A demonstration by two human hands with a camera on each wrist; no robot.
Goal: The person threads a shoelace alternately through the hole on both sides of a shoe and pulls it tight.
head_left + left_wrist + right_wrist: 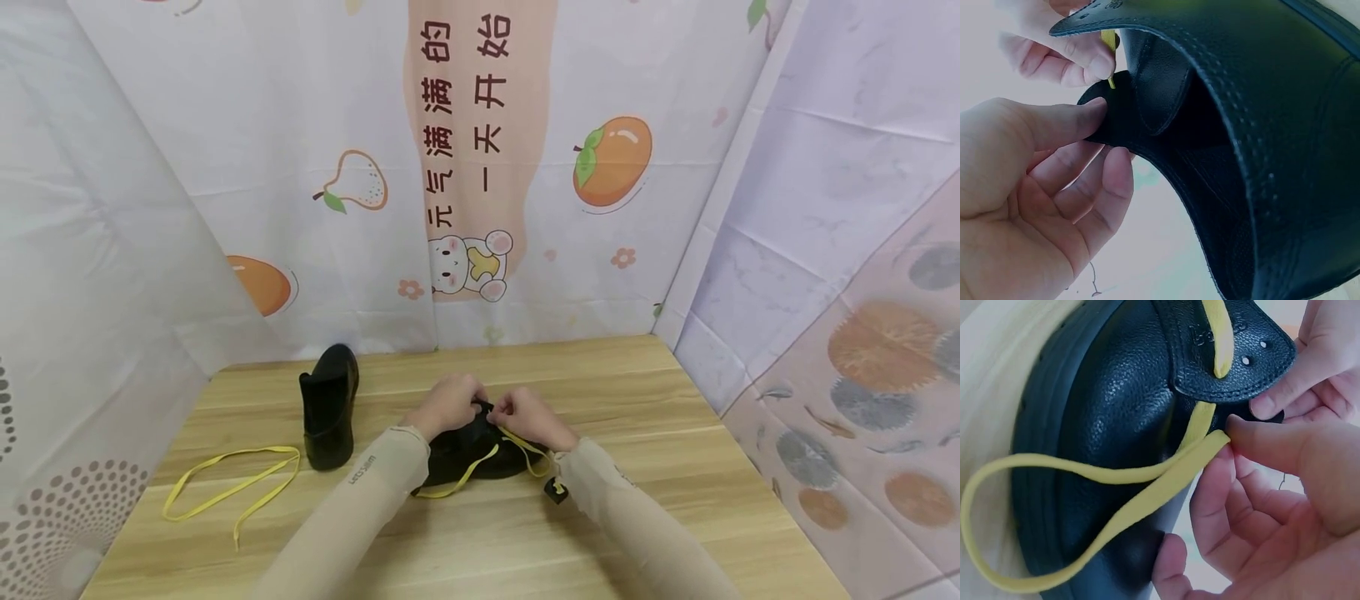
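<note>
A black leather shoe [450, 471] lies on the table between both hands. My left hand [450, 404] pinches the shoe's black flap [1107, 106], thumb on its inner face and fingers behind. Close beside it, my right hand [527, 417] pinches the end of a yellow shoelace [1141, 506] between thumb and forefinger. That lace passes through a hole in the eyelet flap [1272, 353], where two more holes show bare, and loops out over the toe. In the left wrist view the lace tip [1111, 81] pokes down from the right fingers, just above the left thumb.
Another black shoe [330, 408] stands at the back left. A loose yellow shoelace [247, 451] lies curved near the left edge. By the right wrist is a small black square piece [556, 490] with a yellow mark. Printed curtains [360, 275] close in the wooden table [637, 500].
</note>
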